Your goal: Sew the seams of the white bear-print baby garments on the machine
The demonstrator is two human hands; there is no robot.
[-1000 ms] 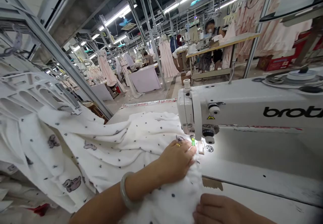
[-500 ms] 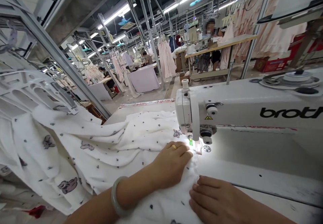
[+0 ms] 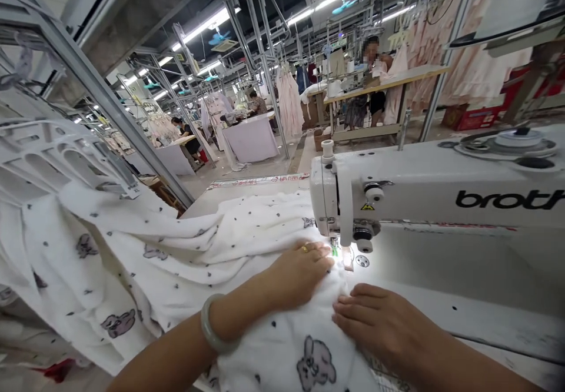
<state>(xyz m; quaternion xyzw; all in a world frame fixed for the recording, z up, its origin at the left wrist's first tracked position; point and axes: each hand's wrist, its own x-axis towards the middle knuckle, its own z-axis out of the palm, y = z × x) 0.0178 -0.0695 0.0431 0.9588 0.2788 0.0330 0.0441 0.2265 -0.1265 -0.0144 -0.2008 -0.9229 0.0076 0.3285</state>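
Note:
White plush fabric (image 3: 247,233) with small dark marks and grey animal prints lies in folds under a sewing machine (image 3: 424,186). My left hand (image 3: 300,271), with a ring and a pale bangle on its arm, rests flat on the fabric just left of the needle, fingers stretched toward the lit presser foot (image 3: 335,248), which has a green part. Nearer to me, my right hand (image 3: 379,321) has its fingers closed over the fabric's right edge; its thumb is hidden.
At the left, the fabric hangs from a white plastic hanger clamp (image 3: 66,150) by a metal post (image 3: 101,103). The machine bed (image 3: 419,268) extends right. Beyond are sewing tables (image 3: 388,83), hanging pink garments (image 3: 289,100), a red crate (image 3: 470,115) and co-workers.
The fabric near me has shifted, so a large animal print now shows between my arms. My left fingers have flattened out; my right hand has moved slightly up along the edge.

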